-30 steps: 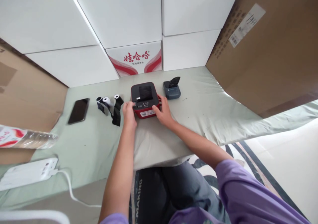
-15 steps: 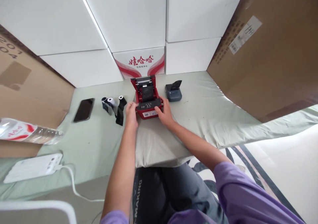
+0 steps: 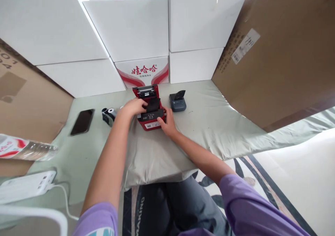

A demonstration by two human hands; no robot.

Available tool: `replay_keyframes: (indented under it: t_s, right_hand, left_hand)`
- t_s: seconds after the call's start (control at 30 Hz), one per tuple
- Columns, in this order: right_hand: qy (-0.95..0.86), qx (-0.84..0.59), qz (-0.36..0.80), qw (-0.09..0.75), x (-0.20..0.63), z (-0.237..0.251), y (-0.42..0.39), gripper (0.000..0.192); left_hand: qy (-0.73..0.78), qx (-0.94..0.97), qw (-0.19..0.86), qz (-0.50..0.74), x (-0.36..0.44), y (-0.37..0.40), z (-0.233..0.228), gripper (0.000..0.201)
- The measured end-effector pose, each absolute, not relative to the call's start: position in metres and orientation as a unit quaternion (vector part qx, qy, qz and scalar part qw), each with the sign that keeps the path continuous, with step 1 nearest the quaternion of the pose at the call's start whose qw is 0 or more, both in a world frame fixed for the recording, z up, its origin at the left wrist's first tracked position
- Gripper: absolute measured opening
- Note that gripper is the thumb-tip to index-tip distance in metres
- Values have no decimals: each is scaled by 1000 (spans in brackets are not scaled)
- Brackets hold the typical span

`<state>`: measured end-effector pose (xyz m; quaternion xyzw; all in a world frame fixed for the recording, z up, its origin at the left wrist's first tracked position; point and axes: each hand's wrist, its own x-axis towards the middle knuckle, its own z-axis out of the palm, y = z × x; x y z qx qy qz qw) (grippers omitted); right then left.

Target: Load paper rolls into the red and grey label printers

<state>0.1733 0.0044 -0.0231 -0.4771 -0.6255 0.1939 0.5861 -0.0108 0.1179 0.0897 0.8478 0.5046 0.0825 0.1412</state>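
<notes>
the small red plastic label printer (image 3: 151, 115) sits at twelve o'clock with its lid up, the left hand (image 3: 133, 107) reaching loose-fingered into its paper bay, the right hand (image 3: 166, 123) clasping its side; the black roll (image 3: 153, 104) looks mid-loading, wanting careful seating.

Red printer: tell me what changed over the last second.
The red printer's lid went from shut to swung open at the back. The left hand left the printer's side and reached into the open bay. The right hand stayed on the printer's right side. The phone and small grey printer stayed put.
</notes>
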Motion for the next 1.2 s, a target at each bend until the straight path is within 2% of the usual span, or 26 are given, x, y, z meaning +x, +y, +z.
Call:
replay_keyframes:
  t_s: [0.1,0.17,0.3,0.4,0.5,0.6,0.73,0.9,1.07,1.13,1.2]
  right_hand:
    - [-622,-479,195,588,173,-21,3,61]
    - [-623,-480,197,585,173,-20,3,61]
    - [-621,-477,200,589,173,-20,3,62]
    - [-619,-481,200,587,173,-20,4,62]
    - [-619,-485,204,583,173,-19,4,61]
    - [-616,-476,210,592,173,-19,4,61]
    - [-616,-474,212,592,173,-20,5,60]
    - [-618,-460,214,601,174,-20,5,58]
    - [-617,-463,217,598,174,-18,4,55]
    - [-618,-462,220,597,174,-17,4,55]
    - [-616,-462,223,598,174,-16,4,54]
  left_hand:
    - [511,856,72,-1,3,122,93,11]
    - [520,853,37,-15,11,123,93,12]
    - [515,856,42,-7,16,125,91,15]
    - [504,855,99,68,9,123,91,12]
    - [486,820,230,197,-7,115,99,14]
    - [479,735,364,314,-31,102,115,25]
    - [498,639,417,413,-78,88,138,41]
    - [572,580,312,489,-155,94,141,42]
    - [694,598,119,382,-222,106,121,36]
    - [724,593,102,338,-233,106,108,29]
    - [717,596,132,336,-233,105,92,26]
